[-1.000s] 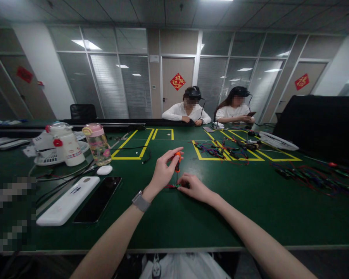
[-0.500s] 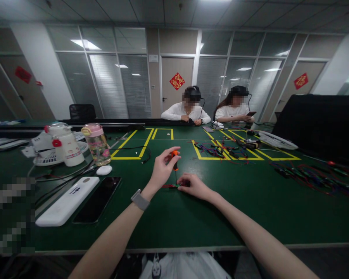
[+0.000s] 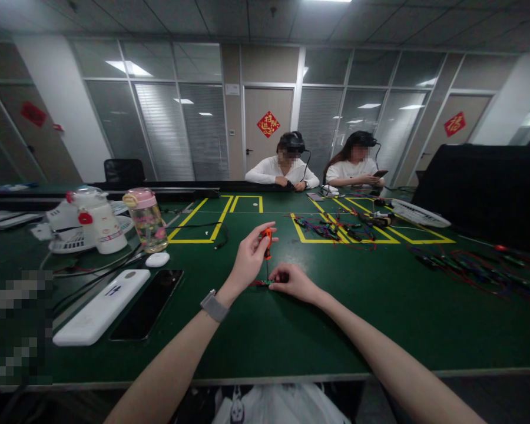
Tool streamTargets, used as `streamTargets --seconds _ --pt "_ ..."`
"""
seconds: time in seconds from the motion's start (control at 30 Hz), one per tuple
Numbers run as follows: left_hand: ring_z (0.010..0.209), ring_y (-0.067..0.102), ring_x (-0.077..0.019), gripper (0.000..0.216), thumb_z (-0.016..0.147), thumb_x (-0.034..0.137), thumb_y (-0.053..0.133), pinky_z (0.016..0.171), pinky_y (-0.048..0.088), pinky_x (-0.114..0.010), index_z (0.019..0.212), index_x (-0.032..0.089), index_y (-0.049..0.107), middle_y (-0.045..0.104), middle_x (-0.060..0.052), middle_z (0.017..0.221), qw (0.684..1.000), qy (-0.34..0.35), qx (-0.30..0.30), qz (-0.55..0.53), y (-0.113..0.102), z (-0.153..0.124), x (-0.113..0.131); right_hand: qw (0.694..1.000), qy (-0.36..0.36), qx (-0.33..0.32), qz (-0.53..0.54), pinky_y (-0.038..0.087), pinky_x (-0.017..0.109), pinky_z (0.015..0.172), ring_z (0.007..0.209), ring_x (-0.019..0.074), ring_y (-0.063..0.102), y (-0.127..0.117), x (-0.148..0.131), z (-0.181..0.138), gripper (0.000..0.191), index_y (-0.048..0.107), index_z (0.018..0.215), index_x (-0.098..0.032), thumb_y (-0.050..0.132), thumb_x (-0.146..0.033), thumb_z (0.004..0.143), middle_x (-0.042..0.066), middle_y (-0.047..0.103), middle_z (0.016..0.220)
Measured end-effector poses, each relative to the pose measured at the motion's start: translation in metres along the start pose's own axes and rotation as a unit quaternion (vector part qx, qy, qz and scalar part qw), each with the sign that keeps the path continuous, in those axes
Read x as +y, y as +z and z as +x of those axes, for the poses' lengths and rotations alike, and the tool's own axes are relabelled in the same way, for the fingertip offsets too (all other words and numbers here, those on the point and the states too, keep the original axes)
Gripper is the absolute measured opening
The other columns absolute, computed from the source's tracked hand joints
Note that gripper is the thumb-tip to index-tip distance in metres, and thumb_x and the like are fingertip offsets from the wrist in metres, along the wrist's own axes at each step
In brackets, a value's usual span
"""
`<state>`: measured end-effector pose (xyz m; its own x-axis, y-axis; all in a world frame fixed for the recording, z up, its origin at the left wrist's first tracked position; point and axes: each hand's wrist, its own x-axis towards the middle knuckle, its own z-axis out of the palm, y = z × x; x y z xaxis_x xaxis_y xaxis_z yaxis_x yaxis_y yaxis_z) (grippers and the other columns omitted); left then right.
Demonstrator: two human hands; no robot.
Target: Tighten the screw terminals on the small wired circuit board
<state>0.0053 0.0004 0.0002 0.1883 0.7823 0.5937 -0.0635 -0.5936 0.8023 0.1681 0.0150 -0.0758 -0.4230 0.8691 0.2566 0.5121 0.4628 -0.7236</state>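
Note:
My left hand [image 3: 252, 252] is closed round the orange and black handle of a screwdriver [image 3: 268, 250]. The screwdriver stands upright, its thin shaft pointing down at a small green circuit board [image 3: 267, 283] on the green table. Red wires run out from the board's left end. My right hand [image 3: 294, 279] pinches the board's right end between thumb and fingers, low against the tabletop. Whether the tip sits in a screw is too small to tell.
Left of my hands lie a white power bank [image 3: 100, 307], a black phone [image 3: 148, 305] and a white earbud case [image 3: 158, 259]. Bottles [image 3: 145, 221] stand behind them. Wired boards [image 3: 335, 227] lie at the right, within yellow tape. Two people [image 3: 287, 168] sit opposite.
The fingers of my left hand have shifted on the screwdriver handle, so more of the orange shows. My right hand keeps its hold on the board.

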Motion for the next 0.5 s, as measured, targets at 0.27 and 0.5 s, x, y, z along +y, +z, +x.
streamTargets --seconds 0.27,0.5 --pt "0.078 0.061 -0.0134 0.02 0.077 0.025 0.071 0.073 0.051 -0.025 0.095 0.019 0.067 0.059 -0.002 0.088 0.991 0.026 0.076 0.108 -0.0097 0.0025 -0.0009 0.999 0.009 -0.02 0.043 0.04 0.024 0.063 0.067 0.0124 0.052 -0.0021 0.0054 0.0006 0.015 0.073 0.084 -0.015 0.075 -0.019 0.07 -0.001 0.058 0.071" --pt "0.106 0.062 -0.019 0.033 0.096 0.028 0.042 0.095 0.047 -0.032 0.123 0.021 0.06 0.064 -0.007 0.116 0.996 0.032 0.002 0.079 -0.0048 -0.0001 0.0052 0.998 0.013 -0.026 0.053 0.042 0.024 0.063 0.067 0.0125 0.054 -0.0032 0.0056 0.0009 0.015 0.072 0.085 -0.015 0.075 -0.019 0.07 -0.001 0.059 0.072"
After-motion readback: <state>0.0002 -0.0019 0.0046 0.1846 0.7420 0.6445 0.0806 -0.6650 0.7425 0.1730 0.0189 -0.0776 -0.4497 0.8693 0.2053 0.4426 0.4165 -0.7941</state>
